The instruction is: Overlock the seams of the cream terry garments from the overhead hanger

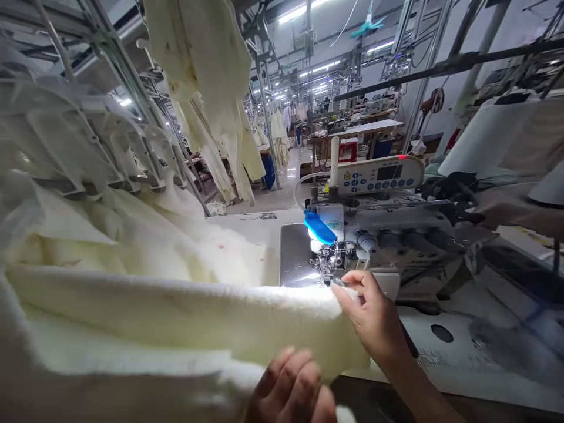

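A long piece of cream fabric [185, 317] stretches from the left across the front of an overlock sewing machine [396, 217]. Its fuzzy white folded edge runs up close to the machine's needle area [330, 261]. My right hand [374, 317] pinches the fabric's right end between thumb and fingers, just in front of the presser foot. Lower down, my left hand [293, 388] is curled over the near part of the same fabric, its fingers bent and the thumb hidden. A blue plastic guard [320, 228] sits above the lit needle area.
Cream garments hang from clamp hangers [150, 153] at the left, and more cloth [202, 76] hangs at upper centre. A control panel [376, 174] tops the machine. Large white thread cones [489, 135] stand at right. Metal rails cross overhead.
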### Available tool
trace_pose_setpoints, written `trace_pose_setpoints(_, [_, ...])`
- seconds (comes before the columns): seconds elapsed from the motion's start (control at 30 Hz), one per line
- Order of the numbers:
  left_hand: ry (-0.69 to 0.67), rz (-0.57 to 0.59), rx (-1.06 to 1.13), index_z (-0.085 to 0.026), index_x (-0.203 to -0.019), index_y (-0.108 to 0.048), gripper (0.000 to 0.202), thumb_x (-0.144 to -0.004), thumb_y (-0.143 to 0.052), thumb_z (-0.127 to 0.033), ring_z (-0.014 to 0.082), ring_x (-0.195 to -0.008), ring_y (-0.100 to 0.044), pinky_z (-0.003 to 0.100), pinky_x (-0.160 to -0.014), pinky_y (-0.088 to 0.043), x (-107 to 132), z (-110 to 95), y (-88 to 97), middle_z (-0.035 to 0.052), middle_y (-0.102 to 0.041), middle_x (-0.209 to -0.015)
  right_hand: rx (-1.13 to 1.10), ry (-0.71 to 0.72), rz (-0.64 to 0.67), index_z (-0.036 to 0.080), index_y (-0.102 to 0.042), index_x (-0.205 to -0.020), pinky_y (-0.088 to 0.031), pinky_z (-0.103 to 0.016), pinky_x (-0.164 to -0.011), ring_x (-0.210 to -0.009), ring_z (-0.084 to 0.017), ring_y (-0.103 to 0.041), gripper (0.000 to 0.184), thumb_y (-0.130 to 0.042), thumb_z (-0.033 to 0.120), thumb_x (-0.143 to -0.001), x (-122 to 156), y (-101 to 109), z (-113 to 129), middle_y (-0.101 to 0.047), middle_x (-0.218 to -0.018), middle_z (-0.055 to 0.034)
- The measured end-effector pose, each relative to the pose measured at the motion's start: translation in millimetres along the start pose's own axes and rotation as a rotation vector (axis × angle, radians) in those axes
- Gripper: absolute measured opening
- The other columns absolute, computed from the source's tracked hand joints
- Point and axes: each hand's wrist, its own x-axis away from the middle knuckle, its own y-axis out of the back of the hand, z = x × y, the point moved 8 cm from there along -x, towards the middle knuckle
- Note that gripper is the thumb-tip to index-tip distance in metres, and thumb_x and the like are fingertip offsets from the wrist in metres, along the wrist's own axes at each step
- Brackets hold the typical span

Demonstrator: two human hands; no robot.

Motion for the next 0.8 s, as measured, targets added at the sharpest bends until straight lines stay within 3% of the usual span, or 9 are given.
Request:
trace_pose_setpoints(0.1, [0.222,0.074,-0.036,-0.013,-0.099,-0.056,0.027,-0.080,-0.040,-0.004,0.0217,-0.115,-0.050,0.039,-0.102,-0.040,-49,16,-41.3,0.0103,-0.061,-0.114,0.032,0.026,-0.070,0.021,-0.046,-0.091,-0.035,-0.024,-0.051,-0.049,-0.014,-0.049,0.022,-0.050,0.041,-0.081,-10,-6,-2,-0.053,-0.058,0.0039])
trace_pose_setpoints(0.17, [0.294,0.220,-0.010,-0.009,-0.114,-0.050,0.034,-0.082,-0.039,-0.005,0.0227,-0.120,-0.046,0.042,-0.104,-0.038,-57,37,-69.0,0.0139,-0.055,-0.123,0.031,0.011,-0.085,0.021,-0.046,-0.092,-0.036,-0.025,-0.052,-0.053,-0.017,-0.053,0.022,-0.050,0.040,-0.081,-14,-8,-5,-0.055,-0.061,0.0017])
trace_pose_setpoints(0.23, [0.327,0.309,0.053,-0.010,-0.117,-0.047,0.033,-0.085,-0.038,-0.011,0.0222,-0.119,-0.047,0.043,-0.104,-0.039,-56,56,-82.2,0.0130,-0.055,-0.124,0.014,-0.002,-0.113,0.020,-0.048,-0.091,-0.040,-0.027,-0.055,-0.058,-0.018,-0.056,0.023,-0.047,0.042,-0.083,-12,-4,-7,-0.059,-0.069,-0.0022])
trace_pose_setpoints(0.33, [0.330,0.311,0.127,-0.015,-0.115,-0.050,0.029,-0.089,-0.038,-0.016,0.0218,-0.115,-0.050,0.045,-0.102,-0.040,-56,63,-75.0,0.0102,-0.058,-0.119,-0.173,0.057,-0.087,0.019,-0.052,-0.099,-0.047,-0.033,-0.073,-0.084,-0.023,-0.061,0.041,-0.039,0.056,-0.085,9,6,-5,-0.061,-0.097,-0.0110])
trace_pose_setpoints(0.43, [0.329,0.226,0.212,-0.020,-0.100,-0.057,0.022,-0.088,-0.040,-0.014,0.0186,-0.092,-0.059,0.036,-0.081,-0.050,-63,48,-54.1,0.0057,-0.065,-0.096,-0.570,0.011,0.183,0.021,-0.045,-0.122,-0.043,-0.036,-0.089,-0.107,-0.028,-0.053,0.069,-0.054,0.068,-0.072,40,-7,-4,-0.055,-0.118,-0.0136])
trace_pose_setpoints(0.5, [0.379,0.193,0.296,-0.022,-0.091,-0.058,0.020,-0.088,-0.039,-0.014,0.0144,-0.073,-0.058,0.027,-0.065,-0.048,-65,40,-44.7,0.0022,-0.065,-0.080,-0.784,-0.176,0.382,0.022,-0.043,-0.125,-0.046,-0.034,-0.083,-0.098,-0.027,-0.058,0.078,-0.067,0.063,-0.063,59,-25,-7,-0.061,-0.108,-0.0109])
trace_pose_setpoints(0.6, [0.470,0.234,0.364,-0.022,-0.090,-0.058,0.020,-0.088,-0.039,-0.017,0.0113,-0.065,-0.057,0.021,-0.059,-0.043,-66,44,-42.7,0.0000,-0.062,-0.072,-0.932,-0.428,0.542,0.018,-0.057,-0.097,-0.045,-0.026,-0.058,-0.066,-0.019,-0.058,0.055,-0.067,0.060,-0.063,73,-44,-8,-0.061,-0.073,-0.0029])
trace_pose_setpoints(0.67, [0.514,0.282,0.300,-0.022,-0.085,-0.058,0.018,-0.089,-0.041,-0.021,0.0106,-0.060,-0.056,0.021,-0.056,-0.039,-70,55,-45.2,-0.0013,-0.061,-0.068,-0.840,-0.443,0.503,0.016,-0.057,-0.077,-0.037,-0.022,-0.049,-0.054,-0.014,-0.050,0.045,-0.062,0.060,-0.069,65,-40,-9,-0.054,-0.061,0.0006])
trace_pose_setpoints(0.8, [0.513,0.446,-0.030,-0.020,-0.069,-0.053,0.025,-0.089,-0.041,-0.029,0.0129,-0.053,-0.053,0.025,-0.050,-0.027,-84,80,-61.7,-0.0005,-0.056,-0.058,-0.439,-0.202,0.216,0.018,-0.053,-0.066,-0.036,-0.022,-0.051,-0.054,-0.013,-0.046,0.040,-0.047,0.053,-0.083,35,-12,-4,-0.048,-0.057,0.0019])
